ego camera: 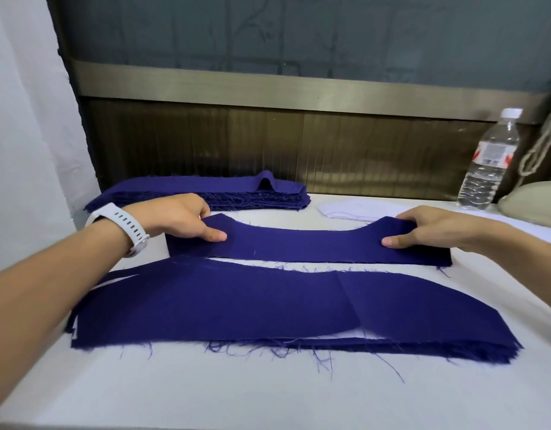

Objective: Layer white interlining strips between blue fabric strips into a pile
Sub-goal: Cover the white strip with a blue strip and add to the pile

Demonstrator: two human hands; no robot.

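Spare blue stack [206,190] sits far left on the tabletop [206,392]. Left hand [178,217] pinches the left end of a blue strip [305,245], thumb on top, fingers under, and right hand [423,228] pinches the right end the same way, with the strip stretched across mid-tabletop just behind the pile [237,308] at the near edge. Reads as the blue-layer step: next, bring it to the near edge and lay it square on the pile, ends matched, then take a white interlining piece [351,209] from far right.

A water bottle [488,159] stood at the table's [206,395] far right, just beside a rounded beige object [534,209]. A white curtain [26,119] hung on the left.
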